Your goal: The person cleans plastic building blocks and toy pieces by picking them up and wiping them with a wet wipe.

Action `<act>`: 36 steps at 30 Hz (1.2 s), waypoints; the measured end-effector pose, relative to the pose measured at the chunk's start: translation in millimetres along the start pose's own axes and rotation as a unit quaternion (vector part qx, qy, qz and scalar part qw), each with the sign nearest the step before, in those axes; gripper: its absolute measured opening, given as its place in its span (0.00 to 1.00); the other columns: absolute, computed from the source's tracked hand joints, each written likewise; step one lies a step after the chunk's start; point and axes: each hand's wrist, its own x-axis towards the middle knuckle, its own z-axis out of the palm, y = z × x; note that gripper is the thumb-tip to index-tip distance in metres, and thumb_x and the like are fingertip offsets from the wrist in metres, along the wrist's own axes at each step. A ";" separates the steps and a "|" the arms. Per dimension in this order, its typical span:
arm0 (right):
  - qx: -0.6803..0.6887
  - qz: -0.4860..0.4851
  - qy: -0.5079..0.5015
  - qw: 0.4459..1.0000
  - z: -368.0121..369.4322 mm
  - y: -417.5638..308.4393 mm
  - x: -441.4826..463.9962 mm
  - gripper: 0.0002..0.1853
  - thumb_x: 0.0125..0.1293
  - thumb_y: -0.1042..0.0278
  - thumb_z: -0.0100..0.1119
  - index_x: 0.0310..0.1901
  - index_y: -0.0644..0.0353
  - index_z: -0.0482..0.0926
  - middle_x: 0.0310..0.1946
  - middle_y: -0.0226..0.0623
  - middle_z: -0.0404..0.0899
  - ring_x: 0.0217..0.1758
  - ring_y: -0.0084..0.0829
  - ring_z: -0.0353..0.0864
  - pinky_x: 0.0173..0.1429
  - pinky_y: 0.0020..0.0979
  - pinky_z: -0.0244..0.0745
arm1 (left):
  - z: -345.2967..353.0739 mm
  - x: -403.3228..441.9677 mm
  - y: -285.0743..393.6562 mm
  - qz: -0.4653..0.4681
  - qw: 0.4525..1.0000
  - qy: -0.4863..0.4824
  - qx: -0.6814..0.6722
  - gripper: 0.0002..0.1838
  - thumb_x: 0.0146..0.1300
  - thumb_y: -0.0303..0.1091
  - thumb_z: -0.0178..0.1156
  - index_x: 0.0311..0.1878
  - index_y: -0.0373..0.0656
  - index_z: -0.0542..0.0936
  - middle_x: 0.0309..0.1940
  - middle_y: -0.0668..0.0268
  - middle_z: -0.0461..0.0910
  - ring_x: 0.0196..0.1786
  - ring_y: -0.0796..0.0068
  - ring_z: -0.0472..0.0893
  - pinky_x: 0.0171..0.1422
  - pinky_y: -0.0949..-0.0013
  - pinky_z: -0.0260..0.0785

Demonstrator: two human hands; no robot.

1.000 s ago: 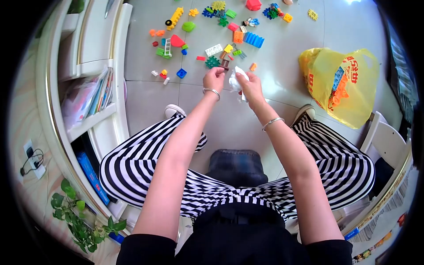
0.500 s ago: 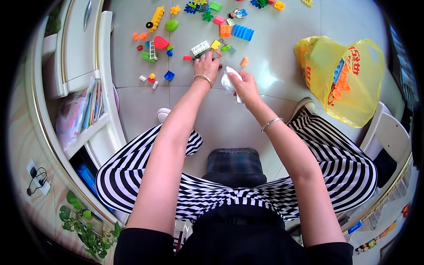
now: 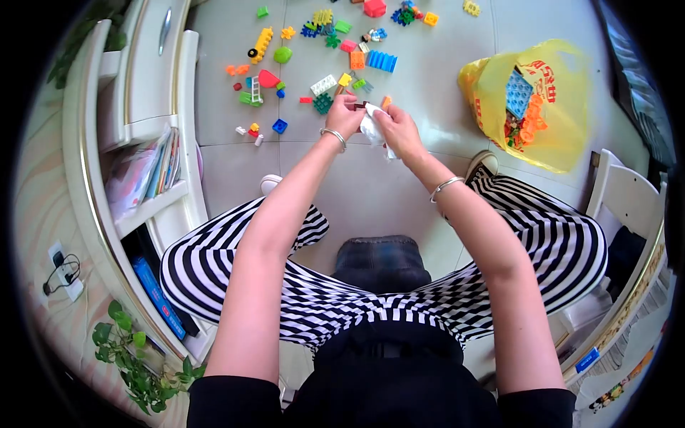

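Note:
My left hand (image 3: 344, 118) is closed on a small dark brown toy block (image 3: 361, 106), partly hidden by the fingers. A crumpled white wipe (image 3: 371, 130) is pinched in my right hand (image 3: 399, 133), and its upper edge meets the block. Just beyond my left hand lie a dark green gear-like piece (image 3: 322, 104), a white studded brick (image 3: 323, 85) and a small red brick (image 3: 306, 100). Close past my right hand is a small orange piece (image 3: 386, 102).
More toy pieces spread over the tiled floor, among them a yellow toy vehicle (image 3: 262, 45), a blue ridged piece (image 3: 382, 61) and a blue brick (image 3: 280, 126). A yellow plastic bag (image 3: 567, 121) holding blocks stands right. White shelving (image 3: 168, 203) borders the left.
My left hand has lifted off the floor pieces with the brown block and come to the wipe in my right hand. The view has shifted, showing more of the bag's contents.

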 end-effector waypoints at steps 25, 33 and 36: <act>-0.299 -0.451 0.027 0.841 -90.4 -170.9 -148.2 0.10 0.60 0.65 0.60 0.42 0.53 0.75 0.19 0.39 0.77 0.22 0.36 0.80 0.28 0.36 0.73 | -59.2 -211.9 179.5 0.045 0.930 -0.182 -0.315 0.09 0.69 0.28 0.53 0.49 0.37 0.75 0.47 0.61 0.79 0.50 0.73 0.81 0.55 0.70 0.75; -0.220 -0.433 -0.022 0.874 -94.5 -177.1 -145.7 0.09 0.61 0.65 0.59 0.39 0.58 0.77 0.19 0.37 0.77 0.20 0.26 0.78 0.26 0.28 0.70 | -66.2 -206.5 179.7 0.290 0.950 -0.107 -0.044 0.07 0.64 0.25 0.60 0.45 0.37 0.79 0.38 0.68 0.82 0.42 0.81 0.81 0.48 0.79 0.73; -0.233 -0.353 0.018 0.906 -100.6 -184.8 -152.1 0.10 0.60 0.65 0.61 0.40 0.60 0.77 0.20 0.39 0.77 0.20 0.27 0.77 0.27 0.31 0.70 | -69.1 -207.4 184.1 0.350 0.934 -0.059 0.053 0.07 0.64 0.24 0.60 0.44 0.36 0.79 0.37 0.69 0.82 0.39 0.84 0.81 0.44 0.82 0.73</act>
